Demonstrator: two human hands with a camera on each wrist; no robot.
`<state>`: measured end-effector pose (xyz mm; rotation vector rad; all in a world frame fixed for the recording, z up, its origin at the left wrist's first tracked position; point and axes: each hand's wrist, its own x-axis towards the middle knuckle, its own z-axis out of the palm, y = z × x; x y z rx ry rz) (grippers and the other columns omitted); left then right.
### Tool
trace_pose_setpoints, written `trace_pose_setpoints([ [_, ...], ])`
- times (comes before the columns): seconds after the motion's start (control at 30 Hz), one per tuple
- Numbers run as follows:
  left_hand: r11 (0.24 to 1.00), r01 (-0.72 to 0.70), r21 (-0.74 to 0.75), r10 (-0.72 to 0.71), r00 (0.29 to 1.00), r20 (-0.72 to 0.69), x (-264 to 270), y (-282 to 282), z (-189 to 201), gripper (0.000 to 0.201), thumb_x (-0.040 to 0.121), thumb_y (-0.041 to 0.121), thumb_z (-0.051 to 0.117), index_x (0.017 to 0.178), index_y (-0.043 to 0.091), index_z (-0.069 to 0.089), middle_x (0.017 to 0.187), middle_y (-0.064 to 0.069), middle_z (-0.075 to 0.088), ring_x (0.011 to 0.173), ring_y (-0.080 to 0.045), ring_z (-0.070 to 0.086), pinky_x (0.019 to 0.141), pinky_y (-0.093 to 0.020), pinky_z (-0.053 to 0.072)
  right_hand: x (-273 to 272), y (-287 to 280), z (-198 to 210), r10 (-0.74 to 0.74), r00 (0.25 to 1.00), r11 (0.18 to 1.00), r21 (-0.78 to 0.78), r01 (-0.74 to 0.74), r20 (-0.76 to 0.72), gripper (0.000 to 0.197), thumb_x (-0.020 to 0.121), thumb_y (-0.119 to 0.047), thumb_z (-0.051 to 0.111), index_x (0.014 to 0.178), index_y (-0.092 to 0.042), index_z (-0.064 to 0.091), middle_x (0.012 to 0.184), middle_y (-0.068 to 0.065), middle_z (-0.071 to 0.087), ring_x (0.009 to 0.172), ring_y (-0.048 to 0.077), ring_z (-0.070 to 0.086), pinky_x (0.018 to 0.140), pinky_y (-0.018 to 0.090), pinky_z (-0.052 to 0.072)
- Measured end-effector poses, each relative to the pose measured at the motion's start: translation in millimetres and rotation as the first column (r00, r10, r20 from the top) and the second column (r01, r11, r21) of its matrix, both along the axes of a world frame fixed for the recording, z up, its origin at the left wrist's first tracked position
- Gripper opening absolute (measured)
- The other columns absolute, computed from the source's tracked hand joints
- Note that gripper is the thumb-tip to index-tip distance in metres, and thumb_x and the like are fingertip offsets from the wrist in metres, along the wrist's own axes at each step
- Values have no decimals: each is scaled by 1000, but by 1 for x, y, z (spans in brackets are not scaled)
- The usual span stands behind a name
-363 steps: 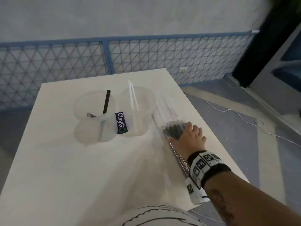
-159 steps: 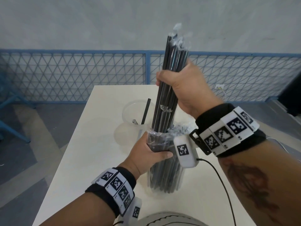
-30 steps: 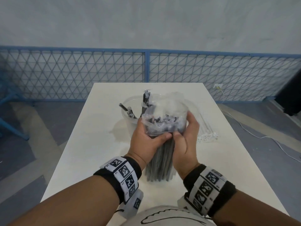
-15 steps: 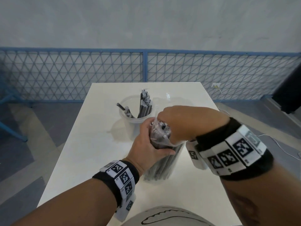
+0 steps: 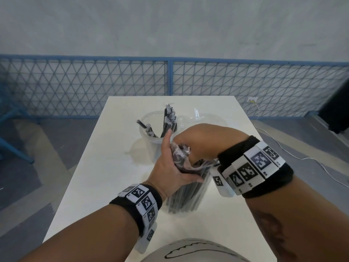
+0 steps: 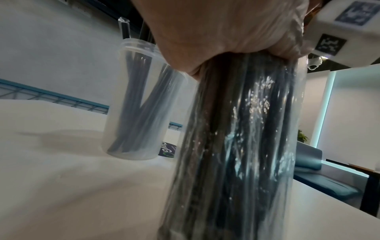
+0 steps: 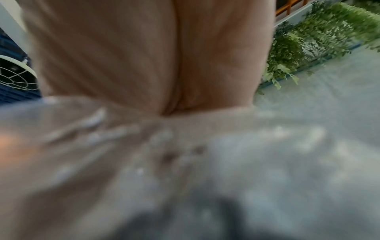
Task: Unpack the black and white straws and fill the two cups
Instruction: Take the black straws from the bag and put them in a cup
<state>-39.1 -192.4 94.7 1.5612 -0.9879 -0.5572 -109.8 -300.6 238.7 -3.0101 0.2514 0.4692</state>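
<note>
Fingers of the left hand (image 5: 171, 172): curled round the upper part of the clear plastic pack (image 5: 186, 197) of black straws (image 6: 232, 146), thumb across its near face, index finger pointing up toward the cups. Fingers of the right hand (image 5: 200, 140): closed from above over the gathered top of the same pack, crumpled film showing through under the palm; which straws the fingertips themselves pinch cannot be told, the right wrist view being blurred. Pack: upright, slightly tilted, its lower end resting on the white tabletop (image 5: 105, 178) about midway across and closer to the near edge than the cups are. Left cup (image 5: 149, 133): translucent, standing beyond the hands toward the far edge, holding several black straws, some still capped with wrapper ends, leaning against its rim. Right cup (image 5: 211, 118): clear, just beside the left cup on its right, mostly hidden behind the right hand, with white straws (image 5: 196, 112) rising from it. A dark label (image 6: 167, 150) with lettering shows low between the cups in the left wrist view. Both wrists carry black bands with printed square markers. Surround: blue lattice fence (image 5: 83, 86) beyond the far edge, grey wall above it, white cable (image 5: 302, 157) on the floor to the right.
</note>
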Motion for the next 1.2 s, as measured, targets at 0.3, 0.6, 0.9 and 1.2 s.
trace_pose_setpoints([
  [0.3, 997, -71, 34, 73, 996, -50, 2, -1, -2, 87, 54, 23, 99, 125, 32, 50, 116, 12, 71, 109, 2, 67, 100, -31, 55, -13, -22, 22, -226, 923, 935, 337, 114, 312, 41, 77, -41, 79, 115, -31, 66, 83, -25, 54, 71, -19, 51, 61, 4, 36],
  [0.6, 993, -116, 25, 117, 991, -57, -4, -5, -1, 67, 63, 18, 95, 109, 40, 50, 108, 5, 74, 100, -5, 72, 90, -26, 57, -28, -29, -18, -566, 768, 691, 681, 243, 300, 66, 66, -45, 86, 122, -28, 54, 115, -12, 61, 105, 7, 59, 82, 21, 45],
  [0.9, 998, -57, -22, 54, 993, -100, -1, -8, -1, 86, 59, 29, 97, 131, 23, 50, 117, 3, 72, 113, -9, 68, 101, -38, 54, -14, -12, -26, -450, 816, 766, 626, 145, 362, 20, 84, -42, 74, 90, -25, 65, 76, -11, 64, 69, 1, 60, 70, 20, 45],
  [1.2, 999, -31, -10, 29, 989, -143, -4, -12, -5, 68, 68, 4, 91, 123, 18, 54, 104, 6, 76, 95, -3, 73, 78, -16, 56, 0, -6, -9, -839, 429, 327, 940, -95, 335, 50, 75, -25, 84, 114, -20, 53, 94, 0, 72, 82, 12, 73, 76, 28, 59],
])
